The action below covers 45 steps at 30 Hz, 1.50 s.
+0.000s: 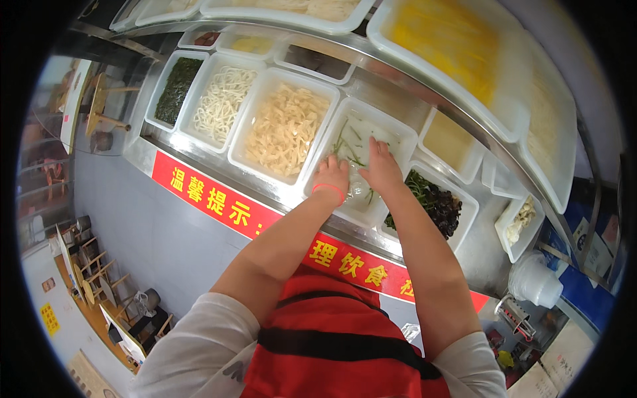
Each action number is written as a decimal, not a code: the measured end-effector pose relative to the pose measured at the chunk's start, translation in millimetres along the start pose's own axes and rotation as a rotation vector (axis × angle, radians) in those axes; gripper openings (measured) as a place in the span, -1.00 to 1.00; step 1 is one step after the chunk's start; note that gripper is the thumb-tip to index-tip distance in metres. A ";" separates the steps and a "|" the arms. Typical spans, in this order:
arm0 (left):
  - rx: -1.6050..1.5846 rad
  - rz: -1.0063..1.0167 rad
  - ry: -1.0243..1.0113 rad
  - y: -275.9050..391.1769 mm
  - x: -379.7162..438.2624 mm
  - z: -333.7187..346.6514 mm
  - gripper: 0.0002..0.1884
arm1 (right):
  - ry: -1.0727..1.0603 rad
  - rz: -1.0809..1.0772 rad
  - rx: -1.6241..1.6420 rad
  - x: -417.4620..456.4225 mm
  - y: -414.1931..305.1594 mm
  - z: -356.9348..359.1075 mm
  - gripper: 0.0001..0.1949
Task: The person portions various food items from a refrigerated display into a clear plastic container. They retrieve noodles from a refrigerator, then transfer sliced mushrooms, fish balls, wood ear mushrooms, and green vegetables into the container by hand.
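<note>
A white plastic bin (405,129) lies before me with a few thin green stems (354,155) scattered in it. My left hand (331,173), a red band around its wrist, is over the near left part of the bin with its fingertips inside. My right hand (382,164) reaches in from the right, fingers extended and thumb apart. Neither hand shows anything in its grasp. Between them is a shiny transparent patch (355,185); whether it is water or plastic film I cannot tell. To the left stands a bin of pale wide noodles (286,130).
Further left are bins of white noodles (221,102) and dark seaweed (179,89). At right are a bin of greens and black fungus (440,204), a small tub of pale pieces (520,224) and stacked bowls (537,281). A metal shelf edge (398,74) with larger tubs overhangs the back.
</note>
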<state>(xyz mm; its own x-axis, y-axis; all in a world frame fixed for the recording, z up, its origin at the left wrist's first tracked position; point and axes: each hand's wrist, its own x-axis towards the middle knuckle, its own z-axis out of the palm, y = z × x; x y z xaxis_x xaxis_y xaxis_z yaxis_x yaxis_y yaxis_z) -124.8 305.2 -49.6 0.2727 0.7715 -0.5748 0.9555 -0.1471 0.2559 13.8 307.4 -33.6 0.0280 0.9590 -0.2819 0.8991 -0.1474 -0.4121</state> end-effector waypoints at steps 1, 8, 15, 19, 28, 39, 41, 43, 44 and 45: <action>0.004 0.008 -0.006 -2.1 3.8 -1.3 -0.56 | -0.019 0.036 -0.045 12.9 -8.9 5.6 -0.44; 0.085 0.060 -0.191 -13.0 3.2 -2.7 -0.75 | -0.141 0.168 -0.029 50.7 -6.5 47.7 -0.64; -0.122 0.142 -0.085 -33.0 -4.1 17.8 -0.87 | -0.249 0.287 0.474 16.6 7.5 38.8 -0.81; -0.613 0.165 -0.047 -37.6 -25.1 2.9 -0.91 | -0.327 0.483 1.036 -17.2 11.4 32.4 -0.77; -0.735 0.312 0.190 -15.3 -40.5 -5.3 -0.91 | -0.208 0.380 1.280 -63.8 -3.6 24.7 -0.81; -0.741 0.667 0.057 118.0 -63.3 22.6 -0.87 | 0.236 0.427 1.129 -164.5 84.1 -29.3 -0.76; -0.625 0.697 0.018 121.0 -64.4 27.7 -0.81 | 0.215 0.491 1.145 -169.8 94.9 -26.3 -0.73; -0.454 0.669 0.038 111.8 -70.9 20.4 -0.77 | 0.169 0.549 1.159 -168.2 97.0 -29.2 -0.71; -0.490 0.644 -0.033 99.7 -69.0 13.9 -0.70 | 0.196 0.521 0.976 -165.7 95.4 -31.7 -0.70; -0.425 0.569 -0.077 83.3 -62.0 7.3 -0.68 | 0.220 0.487 0.794 -160.7 90.1 -36.1 -0.69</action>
<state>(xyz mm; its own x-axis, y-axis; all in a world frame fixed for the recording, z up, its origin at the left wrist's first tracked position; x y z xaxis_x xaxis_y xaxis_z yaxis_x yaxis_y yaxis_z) -61.3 240.6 1.6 0.7383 0.5986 -0.3109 0.5398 -0.2480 0.8044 106.1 148.7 5.8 0.4752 0.7609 -0.4417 0.2105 -0.5858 -0.7827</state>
